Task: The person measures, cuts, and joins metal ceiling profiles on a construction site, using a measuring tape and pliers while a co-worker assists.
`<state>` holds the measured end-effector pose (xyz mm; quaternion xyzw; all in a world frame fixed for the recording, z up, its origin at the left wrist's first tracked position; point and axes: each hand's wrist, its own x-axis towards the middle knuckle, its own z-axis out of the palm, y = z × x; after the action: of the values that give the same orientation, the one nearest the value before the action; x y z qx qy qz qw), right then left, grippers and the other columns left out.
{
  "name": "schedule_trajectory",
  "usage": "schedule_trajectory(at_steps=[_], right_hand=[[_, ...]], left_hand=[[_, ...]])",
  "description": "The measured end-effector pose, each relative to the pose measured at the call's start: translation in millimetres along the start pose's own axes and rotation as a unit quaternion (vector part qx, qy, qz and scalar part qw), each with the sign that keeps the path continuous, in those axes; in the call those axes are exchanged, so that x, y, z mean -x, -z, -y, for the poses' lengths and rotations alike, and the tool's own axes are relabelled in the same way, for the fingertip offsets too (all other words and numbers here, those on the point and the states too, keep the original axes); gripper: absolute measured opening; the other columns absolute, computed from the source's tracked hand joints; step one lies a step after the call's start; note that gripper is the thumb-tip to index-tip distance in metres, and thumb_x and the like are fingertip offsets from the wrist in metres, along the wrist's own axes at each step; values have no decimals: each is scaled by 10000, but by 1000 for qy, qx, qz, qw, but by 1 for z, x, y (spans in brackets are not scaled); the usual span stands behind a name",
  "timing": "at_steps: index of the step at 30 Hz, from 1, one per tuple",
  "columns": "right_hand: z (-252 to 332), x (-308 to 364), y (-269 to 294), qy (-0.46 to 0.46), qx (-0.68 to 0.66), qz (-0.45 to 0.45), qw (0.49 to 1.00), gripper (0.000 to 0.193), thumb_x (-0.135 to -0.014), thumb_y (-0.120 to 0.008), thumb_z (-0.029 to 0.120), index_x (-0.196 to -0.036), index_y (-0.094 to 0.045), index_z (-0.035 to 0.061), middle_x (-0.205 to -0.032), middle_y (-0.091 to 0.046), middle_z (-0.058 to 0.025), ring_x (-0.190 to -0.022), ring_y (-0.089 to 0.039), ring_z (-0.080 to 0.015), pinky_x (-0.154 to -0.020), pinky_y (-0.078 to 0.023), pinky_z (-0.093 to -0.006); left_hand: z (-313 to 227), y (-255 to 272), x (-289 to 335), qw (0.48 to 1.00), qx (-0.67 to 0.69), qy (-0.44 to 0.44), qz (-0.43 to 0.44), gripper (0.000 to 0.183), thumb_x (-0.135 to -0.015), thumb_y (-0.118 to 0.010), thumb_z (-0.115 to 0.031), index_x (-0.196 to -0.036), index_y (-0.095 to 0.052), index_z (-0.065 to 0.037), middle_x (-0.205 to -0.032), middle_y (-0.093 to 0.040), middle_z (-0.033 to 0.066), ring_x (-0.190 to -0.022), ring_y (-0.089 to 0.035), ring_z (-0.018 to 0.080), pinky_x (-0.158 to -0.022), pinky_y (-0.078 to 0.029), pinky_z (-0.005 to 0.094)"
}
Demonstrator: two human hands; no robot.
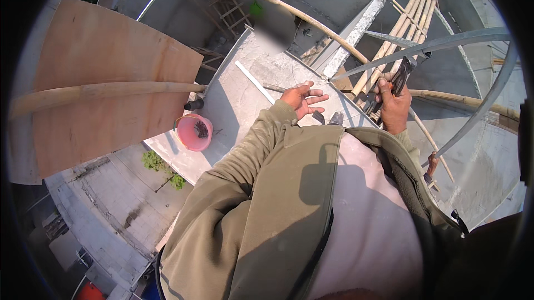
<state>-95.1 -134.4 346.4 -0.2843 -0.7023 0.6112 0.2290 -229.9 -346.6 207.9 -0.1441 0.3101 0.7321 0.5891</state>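
My left hand (305,100) is held out over the concrete slab with its fingers spread and nothing in it. A thin white strip (250,77) and a short rod (273,87) lie on the slab beside it. On the right, my right hand (394,108) is closed around the handles of dark pliers (406,72), which show a bit of orange. The pliers' head points up by a grey metal pipe (423,50), close to the bamboo poles; I cannot tell whether they touch. My shoes (335,117) show partly beyond my jacket.
A pink bucket (192,132) with dark small pieces stands near the slab's left edge. Plywood (111,88) and a bamboo pole (105,93) rise at left. Bundled bamboo (414,16) and concrete walls stand beyond drops. Another person's hand (432,164) is lower right.
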Motion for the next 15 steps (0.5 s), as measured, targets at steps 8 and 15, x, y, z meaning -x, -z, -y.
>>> schedule_trajectory(at_steps=[8,15], right_hand=[[1,-2,15,-37,123,63,990,132,-945,-661,137,-955,-619,13,-739,-587,-16,-672,-540,-99,-631,-447,-289],[11,8,8,-48,72,127,988,92,-948,-652,98,-976,-610,21,-724,-552,16,-636,-503,-63,-567,-400,-244]], left_hand=[[-67,-54,-23,985,-60,-147,62,445,-1079,-438,-221,-1449,-345,9,-908,-642,144,-1049,-671,353,-960,-584,536],[-111,-131,-25,959,-104,-219,145,493,-1086,-400,-301,-1489,-283,-43,-1286,-552,307,-1238,-578,444,-973,-556,615]])
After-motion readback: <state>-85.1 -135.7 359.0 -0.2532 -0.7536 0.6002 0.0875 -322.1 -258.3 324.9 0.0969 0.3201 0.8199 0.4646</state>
